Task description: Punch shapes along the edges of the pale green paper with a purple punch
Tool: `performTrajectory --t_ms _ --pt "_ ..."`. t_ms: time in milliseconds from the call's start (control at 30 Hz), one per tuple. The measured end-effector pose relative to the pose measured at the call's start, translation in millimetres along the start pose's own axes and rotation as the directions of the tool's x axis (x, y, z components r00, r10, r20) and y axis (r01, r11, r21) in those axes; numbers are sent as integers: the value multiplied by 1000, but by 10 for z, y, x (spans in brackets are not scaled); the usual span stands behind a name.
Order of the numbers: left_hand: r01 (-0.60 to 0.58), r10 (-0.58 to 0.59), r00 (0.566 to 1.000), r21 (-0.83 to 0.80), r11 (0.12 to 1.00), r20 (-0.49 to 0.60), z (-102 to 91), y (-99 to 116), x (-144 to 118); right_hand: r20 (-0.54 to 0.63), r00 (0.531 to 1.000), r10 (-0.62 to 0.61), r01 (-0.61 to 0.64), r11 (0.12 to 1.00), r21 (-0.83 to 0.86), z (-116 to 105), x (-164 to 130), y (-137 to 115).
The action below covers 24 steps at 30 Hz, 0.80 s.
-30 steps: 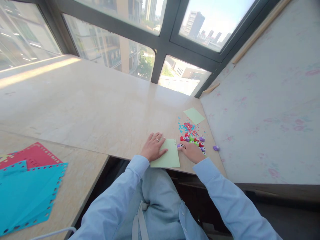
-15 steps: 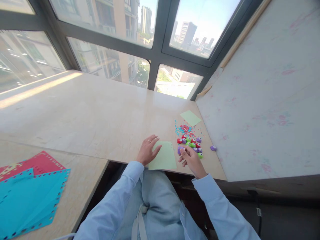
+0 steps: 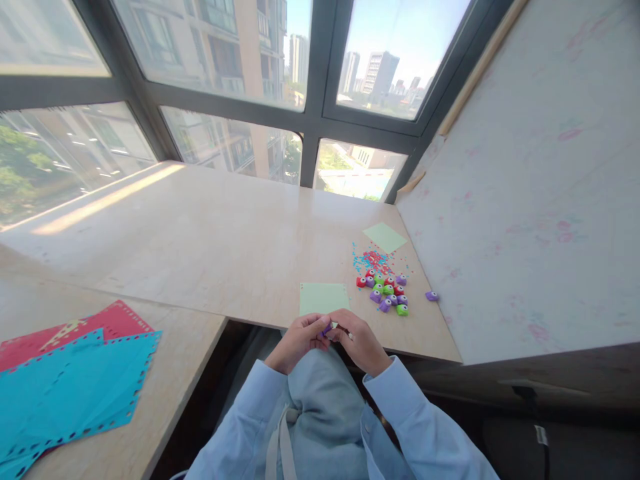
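A small purple craft punch [image 3: 327, 330] is held between my two hands, just over the table's front edge. My left hand [image 3: 297, 339] is closed on it from the left, and my right hand [image 3: 363, 339] grips it from the right. Fingers cover most of the punch. Behind the hands lies a pale green sheet of paper [image 3: 323, 297] with small holes near its top corners; its lower part is hidden. To the right several red, green and purple punches [image 3: 389, 289] sit in a cluster.
Red and blue paper bits [image 3: 376, 261] are scattered behind the punches, beside another green sheet [image 3: 385, 237]. One purple punch [image 3: 432, 296] stands apart near the wall. At left lie blue paper [image 3: 75, 387] and red paper [image 3: 120, 320], both with punched edges.
My left hand has come off the green sheet, and my right hand has brought the purple punch left and nearer my lap. Both hands now meet on it. The view has shifted slightly.
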State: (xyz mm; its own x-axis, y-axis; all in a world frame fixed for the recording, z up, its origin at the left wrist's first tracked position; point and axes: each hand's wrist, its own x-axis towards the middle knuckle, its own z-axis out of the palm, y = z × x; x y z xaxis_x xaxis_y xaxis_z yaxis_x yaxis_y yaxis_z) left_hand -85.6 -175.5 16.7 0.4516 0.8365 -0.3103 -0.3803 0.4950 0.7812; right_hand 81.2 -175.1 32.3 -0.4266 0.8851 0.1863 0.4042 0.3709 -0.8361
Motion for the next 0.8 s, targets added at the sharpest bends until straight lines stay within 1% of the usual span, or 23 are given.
performTrajectory --t_ms 100,133,200,267,333,400,467,533,567,633,700,800 --pt "21 -24 999 -130 991 -22 14 -7 -50 17 1000 -19 19 1000 15 25 -37 38" --pt "19 -27 999 -163 986 -47 19 -14 -58 8 1000 1 -1 1000 29 27 -45 75" --pt "-8 -21 991 -214 977 -131 22 -30 -66 -45 995 91 -89 995 53 6 -40 192" --pt "-59 -3 970 -247 967 -243 9 -39 -68 -137 963 232 -226 972 60 -55 -1 355" --pt "-116 23 942 -260 959 -336 -21 -32 -73 -208 906 369 -361 929 74 -146 65 529" --pt "-160 48 919 -259 953 -391 -58 -11 -82 -206 863 460 -453 887 87 -242 138 673" --pt "-192 70 905 -256 947 -421 -93 19 -91 -173 839 516 -511 856 79 -318 199 756" --pt "-215 87 894 -252 944 -439 -123 49 -97 -175 834 523 -526 850 33 -363 239 776" --pt "-228 99 889 -245 942 -447 -136 63 -99 -205 839 504 -516 857 -4 -374 250 770" --pt "-268 141 874 -218 938 -465 -162 91 -102 -297 852 431 -472 878 -82 -373 248 743" --pt "-317 191 850 -188 930 -490 -188 119 -104 -341 870 356 -417 900 -125 -348 218 722" --pt "-366 227 816 -172 914 -532 -231 164 -106 -287 904 317 -352 933 -79 -282 128 732"
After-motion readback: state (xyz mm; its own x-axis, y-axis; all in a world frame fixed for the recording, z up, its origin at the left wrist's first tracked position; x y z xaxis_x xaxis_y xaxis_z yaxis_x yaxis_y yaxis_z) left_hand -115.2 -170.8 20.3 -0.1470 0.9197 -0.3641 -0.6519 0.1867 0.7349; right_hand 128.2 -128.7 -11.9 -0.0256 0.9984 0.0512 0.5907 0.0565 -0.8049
